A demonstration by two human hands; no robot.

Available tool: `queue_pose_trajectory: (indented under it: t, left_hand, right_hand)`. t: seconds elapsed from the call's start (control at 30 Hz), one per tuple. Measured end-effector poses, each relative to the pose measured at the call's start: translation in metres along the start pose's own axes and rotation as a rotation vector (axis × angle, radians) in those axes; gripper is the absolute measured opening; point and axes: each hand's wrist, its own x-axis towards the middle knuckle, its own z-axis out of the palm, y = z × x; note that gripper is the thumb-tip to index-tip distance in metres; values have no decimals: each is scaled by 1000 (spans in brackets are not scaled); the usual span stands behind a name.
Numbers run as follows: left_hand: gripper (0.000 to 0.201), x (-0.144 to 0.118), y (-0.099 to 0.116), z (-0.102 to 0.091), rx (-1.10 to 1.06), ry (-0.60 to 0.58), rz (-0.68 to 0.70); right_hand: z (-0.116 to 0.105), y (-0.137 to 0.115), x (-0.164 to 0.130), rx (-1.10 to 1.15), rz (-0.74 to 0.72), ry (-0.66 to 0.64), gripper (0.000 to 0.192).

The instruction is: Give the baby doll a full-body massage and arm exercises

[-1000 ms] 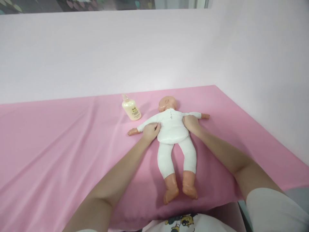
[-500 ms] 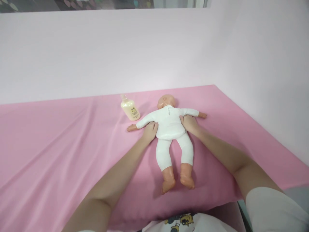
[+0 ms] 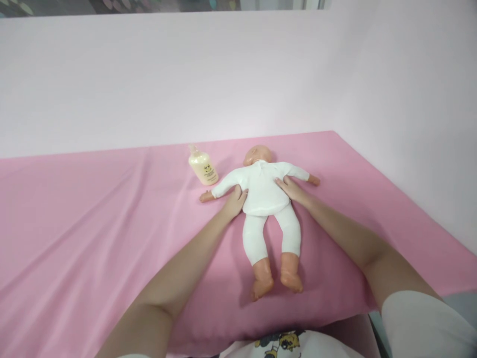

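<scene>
A baby doll (image 3: pixel 263 191) in a white long-sleeved top and white trousers lies on its back on a pink sheet (image 3: pixel 122 214), arms spread and bare feet towards me. My left hand (image 3: pixel 235 202) grips the doll's side below its outstretched arm, at the left of the torso. On the opposite side, under the other arm, my right hand (image 3: pixel 292 190) holds the torso with its thumb on the chest. Parts of the fingers of both hands are hidden beneath the doll. Nearest the left side, a pump bottle (image 3: pixel 203 168) of pale yellow liquid stands by the doll's hand.
A white wall (image 3: pixel 167 84) rises behind the sheet's far edge and along the right. Folds run through the sheet on the left. Above the wall a strip of window (image 3: pixel 156 6) shows. My patterned clothing (image 3: pixel 278 343) is at the near edge.
Both hands have shifted slightly on the doll's sides, with the thumbs now more visible on the torso. The top is smoothed at the chest. The view has moved a little.
</scene>
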Motion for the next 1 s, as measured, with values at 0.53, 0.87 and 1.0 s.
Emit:
queue_pose_trajectory:
  t: [0.53,0.87,1.0]
  left_hand:
    - [38,8,0,1,-626,-72,-157]
    - [48,16,8,-7,-674,-124,-289]
    - [44,13,11,-7,-802,-155,-315]
  right_hand:
    - [7,2,11,731,28,-98,47]
    - [5,0,15,715,212,-88,57]
    - [2,1,16,496,258,-76,67]
